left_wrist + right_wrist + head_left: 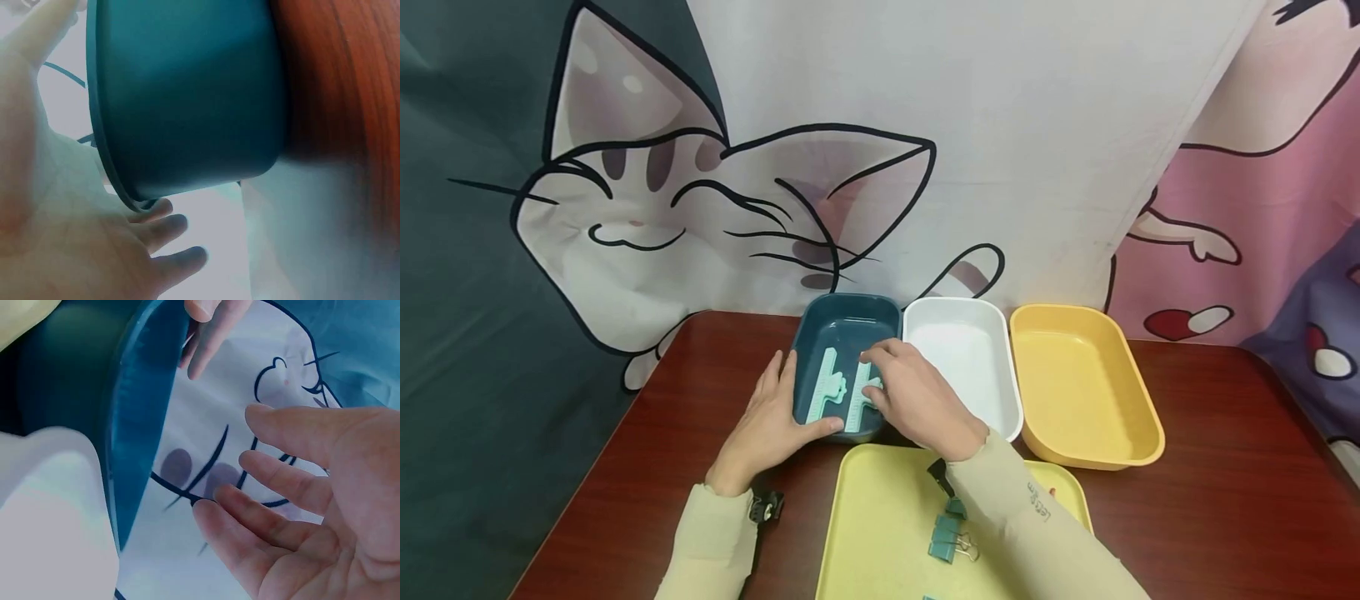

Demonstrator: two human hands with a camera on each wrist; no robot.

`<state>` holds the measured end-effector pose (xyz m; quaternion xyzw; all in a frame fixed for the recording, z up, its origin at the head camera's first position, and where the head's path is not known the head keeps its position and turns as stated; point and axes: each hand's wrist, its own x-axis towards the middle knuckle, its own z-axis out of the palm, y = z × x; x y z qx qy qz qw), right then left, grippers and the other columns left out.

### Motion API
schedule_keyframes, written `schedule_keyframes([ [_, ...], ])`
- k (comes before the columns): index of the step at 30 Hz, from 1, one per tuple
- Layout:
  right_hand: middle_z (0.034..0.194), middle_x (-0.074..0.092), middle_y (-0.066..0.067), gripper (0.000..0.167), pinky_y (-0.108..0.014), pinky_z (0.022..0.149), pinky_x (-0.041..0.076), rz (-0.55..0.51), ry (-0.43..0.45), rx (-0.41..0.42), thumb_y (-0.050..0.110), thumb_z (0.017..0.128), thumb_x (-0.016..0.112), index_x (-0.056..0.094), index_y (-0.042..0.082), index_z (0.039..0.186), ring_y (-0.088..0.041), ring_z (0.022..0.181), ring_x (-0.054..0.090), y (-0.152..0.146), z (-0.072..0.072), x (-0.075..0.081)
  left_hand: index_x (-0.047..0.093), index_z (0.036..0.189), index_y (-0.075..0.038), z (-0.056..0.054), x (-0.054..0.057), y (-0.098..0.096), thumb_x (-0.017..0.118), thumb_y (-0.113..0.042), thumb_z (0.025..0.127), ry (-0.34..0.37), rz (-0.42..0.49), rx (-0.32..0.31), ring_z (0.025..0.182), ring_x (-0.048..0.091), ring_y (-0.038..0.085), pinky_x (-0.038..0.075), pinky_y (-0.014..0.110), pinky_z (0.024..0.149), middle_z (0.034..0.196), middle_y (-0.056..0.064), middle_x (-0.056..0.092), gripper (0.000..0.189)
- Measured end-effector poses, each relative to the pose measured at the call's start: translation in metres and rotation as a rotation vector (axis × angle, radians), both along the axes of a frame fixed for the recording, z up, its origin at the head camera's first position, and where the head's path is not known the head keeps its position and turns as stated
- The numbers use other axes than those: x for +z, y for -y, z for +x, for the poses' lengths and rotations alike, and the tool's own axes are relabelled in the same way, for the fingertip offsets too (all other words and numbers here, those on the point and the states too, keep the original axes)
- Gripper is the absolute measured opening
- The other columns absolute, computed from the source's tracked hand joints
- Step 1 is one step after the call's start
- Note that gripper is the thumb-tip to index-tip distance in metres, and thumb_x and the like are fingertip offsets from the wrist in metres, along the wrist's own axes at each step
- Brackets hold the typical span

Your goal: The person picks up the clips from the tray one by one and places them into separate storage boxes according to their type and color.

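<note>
Two mint-green ruler-shaped clips lie side by side in the dark teal bin: the left clip and the right clip. My left hand rests at the bin's left front corner, fingers along the side and thumb across the front rim. The left wrist view shows its straight fingers beside the bin's wall. My right hand is over the bin's right side, covering part of the right clip. In the right wrist view its fingers are spread and loosely bent, with nothing between fingers and thumb.
A white bin and a yellow bin stand in a row right of the teal one. In front, a pale yellow tray holds teal binder clips, partly hidden by my right sleeve. A printed cloth hangs behind the table.
</note>
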<state>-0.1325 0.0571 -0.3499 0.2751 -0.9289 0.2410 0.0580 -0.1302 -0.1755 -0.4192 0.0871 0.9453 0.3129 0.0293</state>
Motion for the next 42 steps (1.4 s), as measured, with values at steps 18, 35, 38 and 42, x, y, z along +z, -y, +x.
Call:
schedule_keyframes([
  [18, 0.122, 0.066, -0.009, 0.038, -0.042, 0.102, 0.049, -0.023, -0.045, -0.068, 0.017, 0.090, 0.078, 0.065, 0.004, 0.123, -0.026, 0.116, 0.061, -0.057, 0.025, 0.014, 0.019, 0.159, 0.001, 0.004, 0.017, -0.022, 0.070, -0.062, 0.085, -0.130, -0.012, -0.124, 0.152, 0.007, 0.040, 0.010, 0.065, 0.118, 0.166, 0.020, 0.011, 0.110],
  [35, 0.117, 0.067, -0.002, 0.034, -0.040, 0.095, 0.052, -0.016, -0.075, -0.101, 0.017, 0.089, 0.078, 0.067, 0.008, 0.120, -0.019, 0.111, 0.063, -0.089, 0.059, -0.003, 0.021, 0.161, -0.008, 0.001, 0.029, -0.051, 0.069, -0.061, 0.088, -0.132, -0.048, -0.211, 0.154, 0.004, 0.036, 0.010, 0.059, 0.121, 0.167, 0.016, 0.012, 0.102],
  [38, 0.116, 0.067, -0.001, 0.034, -0.040, 0.092, 0.054, -0.004, -0.076, -0.094, 0.017, 0.089, 0.079, 0.067, 0.010, 0.120, -0.018, 0.109, 0.064, -0.093, 0.066, -0.006, 0.021, 0.161, -0.008, 0.000, 0.029, -0.058, 0.069, -0.060, 0.088, -0.137, -0.040, -0.229, 0.153, 0.005, 0.037, 0.009, 0.059, 0.121, 0.167, 0.017, 0.013, 0.102],
  [42, 0.115, 0.068, -0.001, 0.035, -0.039, 0.090, 0.055, 0.015, -0.063, -0.095, 0.016, 0.087, 0.080, 0.067, 0.011, 0.119, -0.017, 0.107, 0.065, -0.097, 0.074, -0.010, 0.021, 0.161, -0.008, 0.000, 0.028, -0.067, 0.067, -0.061, 0.089, -0.131, -0.037, -0.251, 0.153, 0.006, 0.037, 0.009, 0.058, 0.121, 0.167, 0.017, 0.013, 0.101],
])
